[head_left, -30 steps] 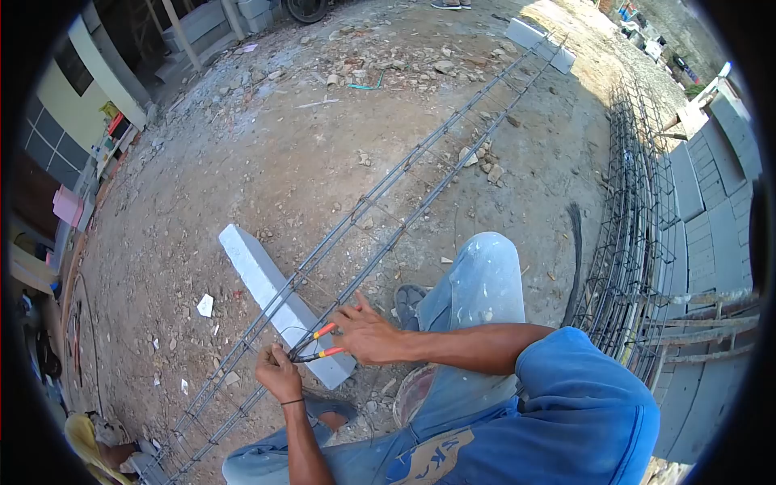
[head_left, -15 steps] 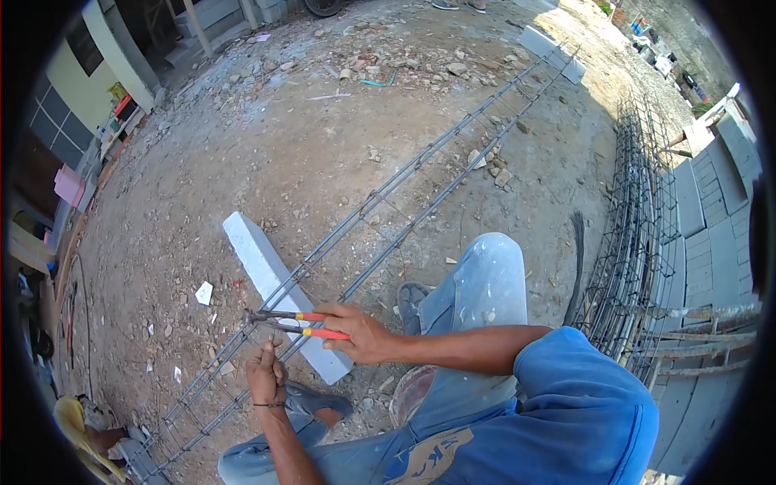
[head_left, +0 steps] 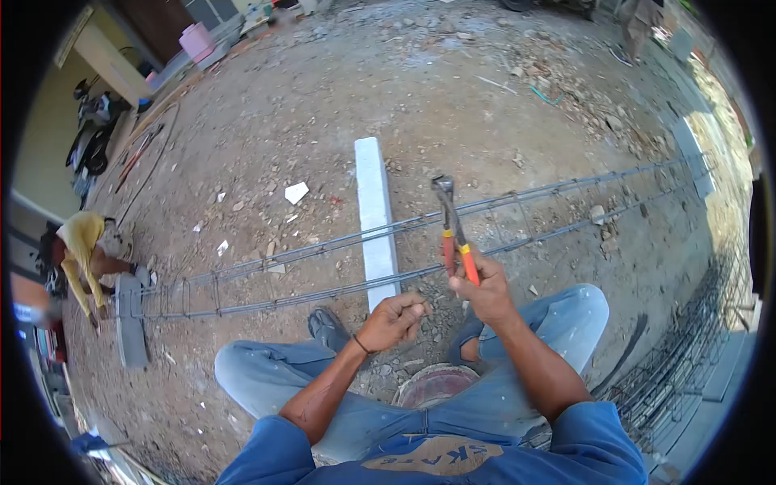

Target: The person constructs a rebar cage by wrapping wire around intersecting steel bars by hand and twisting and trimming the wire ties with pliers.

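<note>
My right hand (head_left: 487,293) grips a pair of pincers (head_left: 449,242) with red and yellow handles, their dark jaws pointing up above the steel rebar cage (head_left: 509,200). Curled closed, my left hand (head_left: 392,322) is on the near side of the cage; whether a thin wire is between its fingertips I cannot make out. The long cage runs across in front of me, over a white block (head_left: 373,194) lying crosswise beneath it. Thin ties join its bars.
At the left, a person in yellow (head_left: 81,242) bends beside a grey block (head_left: 129,331) under the cage's end. More rebar cages (head_left: 679,356) are stacked at right. A bucket (head_left: 432,386) is between my legs. Another person (head_left: 638,28) stands far right, near rubble (head_left: 566,85).
My view has swung left. The pincers have come away from the cage bars and now point upward. My left hand has drawn back from the cage, and my hands are farther apart.
</note>
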### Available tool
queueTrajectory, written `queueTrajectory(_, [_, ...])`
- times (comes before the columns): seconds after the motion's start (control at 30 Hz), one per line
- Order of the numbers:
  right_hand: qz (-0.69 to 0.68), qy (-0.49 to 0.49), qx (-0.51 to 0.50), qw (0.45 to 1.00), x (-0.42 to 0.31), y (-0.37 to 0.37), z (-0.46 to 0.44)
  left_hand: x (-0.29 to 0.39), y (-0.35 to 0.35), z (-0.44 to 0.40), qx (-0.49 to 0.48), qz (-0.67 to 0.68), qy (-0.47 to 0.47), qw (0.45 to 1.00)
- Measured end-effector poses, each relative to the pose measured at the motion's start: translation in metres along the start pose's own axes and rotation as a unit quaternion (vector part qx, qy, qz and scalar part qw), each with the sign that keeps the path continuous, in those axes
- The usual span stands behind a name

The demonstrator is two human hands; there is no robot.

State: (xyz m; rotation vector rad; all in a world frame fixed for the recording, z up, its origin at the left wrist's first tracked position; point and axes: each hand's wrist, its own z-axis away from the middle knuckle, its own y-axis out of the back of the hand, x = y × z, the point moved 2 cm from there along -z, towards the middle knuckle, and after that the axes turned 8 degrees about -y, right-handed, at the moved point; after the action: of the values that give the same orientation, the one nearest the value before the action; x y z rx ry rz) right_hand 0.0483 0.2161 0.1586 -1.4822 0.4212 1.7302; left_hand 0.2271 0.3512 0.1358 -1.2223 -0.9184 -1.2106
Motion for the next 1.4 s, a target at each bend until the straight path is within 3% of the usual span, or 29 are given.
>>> queueTrajectory(0.07, [0.012, 0.076, -0.022, 0.997, -0.011, -0.011, -0.002, -0.004, -0.013, 0.003, -0.014, -0.016, -0.064, 0.998])
queueTrajectory(0.17, [-0.039, 0.027, -0.096, 0.994, 0.011, -0.022, 0.003, -0.009, -0.021, 0.008, -0.034, -0.058, -0.100, 0.993])
queueTrajectory(0.23, [-0.051, -0.008, -0.110, 0.993, 0.024, -0.033, 0.008, -0.012, -0.022, 0.013, 0.004, -0.111, -0.131, 0.985])
queueTrajectory(0.37, [-0.048, -0.030, -0.164, 0.985, 0.044, -0.040, 0.002, -0.007, -0.019, 0.016, 0.079, -0.075, -0.191, 0.975])
queueTrajectory(0.43, [-0.086, -0.113, -0.183, 0.973, 0.048, -0.042, -0.003, -0.001, -0.013, 0.021, 0.170, -0.088, -0.233, 0.953])
queueTrajectory(0.53, [-0.128, -0.128, -0.209, 0.961, 0.034, -0.063, -0.005, 0.002, -0.002, 0.025, 0.139, -0.109, -0.178, 0.968])
queueTrajectory(0.67, [-0.182, -0.137, -0.188, 0.955, 0.026, -0.076, -0.002, 0.001, 0.007, 0.026, 0.189, -0.119, -0.204, 0.953])
queueTrajectory(0.73, [-0.225, -0.147, -0.231, 0.935, 0.029, -0.069, -0.005, 0.014, 0.011, 0.032, 0.172, -0.151, -0.179, 0.957])
queueTrajectory(0.87, [-0.194, -0.120, -0.217, 0.949, 0.025, -0.067, -0.007, 0.019, 0.022, 0.032, 0.185, -0.199, -0.249, 0.929])
queueTrajectory(0.93, [-0.061, -0.046, -0.206, 0.975, 0.025, -0.061, -0.010, 0.028, 0.025, 0.037, 0.171, -0.167, -0.220, 0.946])
queueTrajectory(0.97, [-0.061, -0.045, -0.201, 0.977, 0.025, -0.055, -0.011, 0.029, 0.024, 0.037, 0.160, -0.138, -0.187, 0.959])
queueTrajectory(1.03, [0.135, -0.123, -0.180, 0.967, 0.018, -0.058, -0.008, 0.015, 0.016, 0.032, 0.173, -0.184, -0.225, 0.941])
queueTrajectory(1.13, [0.147, -0.139, -0.164, 0.965, 0.040, -0.064, 0.001, 0.008, 0.007, 0.028, 0.190, -0.249, -0.257, 0.914])
queueTrajectory(1.2, [0.152, -0.178, -0.187, 0.954, 0.060, -0.059, 0.005, 0.010, 0.008, 0.030, 0.281, -0.195, -0.185, 0.921])
queueTrajectory(1.23, [0.151, -0.177, -0.185, 0.955, 0.062, -0.058, 0.006, 0.012, 0.011, 0.029, 0.279, -0.196, -0.185, 0.922])
queueTrajectory(1.27, [0.248, -0.109, -0.185, 0.945, 0.060, -0.060, 0.007, 0.013, 0.018, 0.029, 0.326, -0.113, -0.178, 0.921])
queueTrajectory(1.4, [0.422, -0.036, -0.150, 0.893, 0.040, -0.071, 0.011, 0.016, 0.065, 0.030, 0.445, 0.168, -0.134, 0.869])
